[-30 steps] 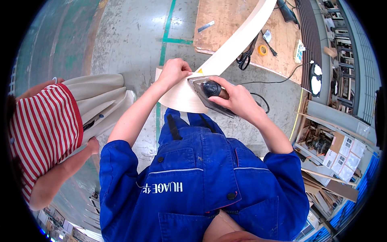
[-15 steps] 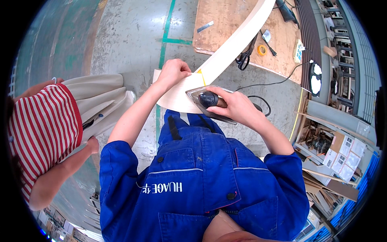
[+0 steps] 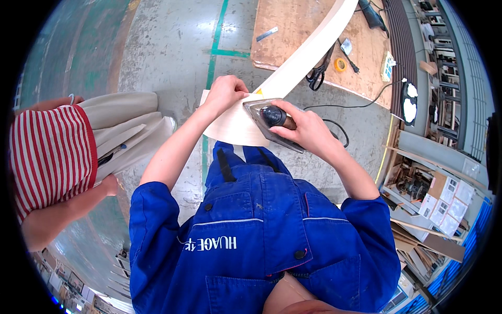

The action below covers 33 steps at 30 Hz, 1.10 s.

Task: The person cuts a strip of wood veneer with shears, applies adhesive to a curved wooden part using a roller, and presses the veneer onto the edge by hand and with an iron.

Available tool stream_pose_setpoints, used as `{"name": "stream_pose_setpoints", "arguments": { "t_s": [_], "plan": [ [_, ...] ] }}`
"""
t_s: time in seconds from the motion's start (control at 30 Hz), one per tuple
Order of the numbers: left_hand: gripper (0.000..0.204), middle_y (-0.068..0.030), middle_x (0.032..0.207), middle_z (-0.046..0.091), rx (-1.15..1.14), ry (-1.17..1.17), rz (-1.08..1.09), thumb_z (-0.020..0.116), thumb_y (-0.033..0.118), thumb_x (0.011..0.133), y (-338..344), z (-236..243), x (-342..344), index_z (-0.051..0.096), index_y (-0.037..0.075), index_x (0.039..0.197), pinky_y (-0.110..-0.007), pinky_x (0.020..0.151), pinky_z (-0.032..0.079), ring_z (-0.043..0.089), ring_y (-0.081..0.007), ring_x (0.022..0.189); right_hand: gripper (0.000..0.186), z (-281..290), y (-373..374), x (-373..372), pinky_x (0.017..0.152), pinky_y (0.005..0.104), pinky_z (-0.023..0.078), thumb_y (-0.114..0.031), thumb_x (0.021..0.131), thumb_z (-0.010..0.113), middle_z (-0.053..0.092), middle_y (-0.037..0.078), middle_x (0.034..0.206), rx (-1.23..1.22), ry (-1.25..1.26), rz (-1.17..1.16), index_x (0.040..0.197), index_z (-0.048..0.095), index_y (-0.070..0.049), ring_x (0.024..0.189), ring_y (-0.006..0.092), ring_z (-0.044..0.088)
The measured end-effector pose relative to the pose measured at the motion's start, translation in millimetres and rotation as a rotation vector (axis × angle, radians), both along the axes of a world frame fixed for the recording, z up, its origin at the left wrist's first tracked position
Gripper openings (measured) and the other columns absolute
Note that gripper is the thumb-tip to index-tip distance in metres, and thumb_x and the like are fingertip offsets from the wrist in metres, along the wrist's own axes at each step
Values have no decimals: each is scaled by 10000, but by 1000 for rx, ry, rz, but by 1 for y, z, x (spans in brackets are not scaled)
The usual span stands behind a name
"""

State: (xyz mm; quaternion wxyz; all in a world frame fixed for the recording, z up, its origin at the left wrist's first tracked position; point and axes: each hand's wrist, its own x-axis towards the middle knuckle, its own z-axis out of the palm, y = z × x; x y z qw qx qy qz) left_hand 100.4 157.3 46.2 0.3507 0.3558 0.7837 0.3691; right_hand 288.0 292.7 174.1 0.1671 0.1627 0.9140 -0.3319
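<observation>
My right hand is wrapped round the dark handle of an electric iron. Its soleplate lies on a pale, thin sheet that looks like wood veneer, near where the sheet meets a long pale curved strip. Yellow tape crosses that junction, now partly covered by the iron's far edge. At the sheet's far edge, just left of the tape, my left hand pinches with thumb and fingers together. The sheet's near edge hangs over my legs.
A wooden workbench carries scissors, a yellow tape roll, a metal ruler and a dark power tool. The iron's cord trails right. Another person in a striped top stands at left.
The iron has slid away from me, over part of the yellow tape, and turned slightly. My left hand has barely shifted. The person at left has moved a little further left.
</observation>
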Motion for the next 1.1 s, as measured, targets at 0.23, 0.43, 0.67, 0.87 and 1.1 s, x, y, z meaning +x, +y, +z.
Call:
{"name": "stream_pose_setpoints", "arguments": {
  "t_s": [0.23,0.43,0.67,0.87,1.1],
  "plan": [
    [115,-118,819,701,-10,30,-12,745,120,756,2,-3,-2,747,42,840,-329,702,534,676,-215,753,578,3,-2,2,678,450,533,-439,821,696,676,140,736,-30,-65,45,1310,499,-204,740,372,670],
    [116,-116,829,699,-12,1,1,746,102,754,4,-6,-2,745,31,845,-322,704,535,675,-208,753,591,-2,-4,11,673,442,536,-447,823,694,675,132,732,-42,-63,84,1316,495,-189,728,366,667],
    [112,-117,828,692,1,14,-2,742,92,762,6,-11,-3,738,20,847,-323,701,532,671,-204,756,608,2,-9,23,605,388,512,-419,818,722,653,94,691,-18,-30,154,1334,497,-188,669,317,663],
    [92,-114,827,682,45,106,7,733,85,762,2,-9,4,727,21,828,-342,716,529,665,-240,765,605,20,-2,31,654,409,534,-451,825,704,682,125,752,-68,-85,-43,1315,507,-157,713,340,676],
    [239,-65,934,654,134,408,62,738,113,757,-3,-5,17,689,89,989,-398,857,456,597,-271,967,597,15,3,40,594,366,479,-340,845,718,607,123,638,-45,-20,-129,1367,476,-178,610,307,638]
  ]
}}
